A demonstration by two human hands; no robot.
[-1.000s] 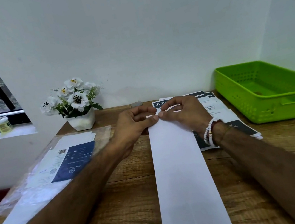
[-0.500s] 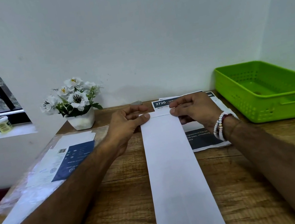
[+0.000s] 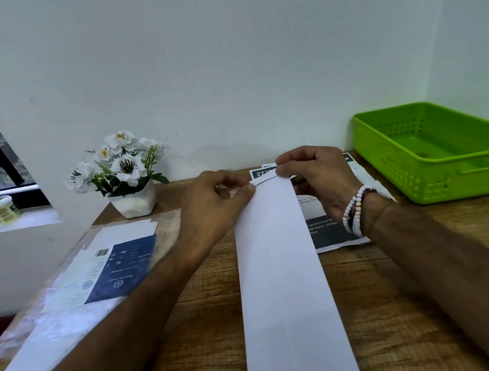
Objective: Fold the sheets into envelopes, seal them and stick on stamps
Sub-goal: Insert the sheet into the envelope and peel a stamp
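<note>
A long white sheet, folded into a narrow strip, lies lengthwise down the middle of the wooden table. Its far end is lifted and curled up. My left hand pinches the far left corner of that end. My right hand, with bead bracelets on the wrist, pinches the far right corner. Under my right hand lie printed sheets with dark blue blocks and white text.
A green plastic basket stands at the right against the wall. A white pot of white flowers sits at the back left. A clear plastic pack of paper with a blue label lies on the left. A small jar stands on the window sill.
My hands moved apart from the middle of the sheet's far edge to its two corners. The far end has come up off the table and curls between my fingers.
</note>
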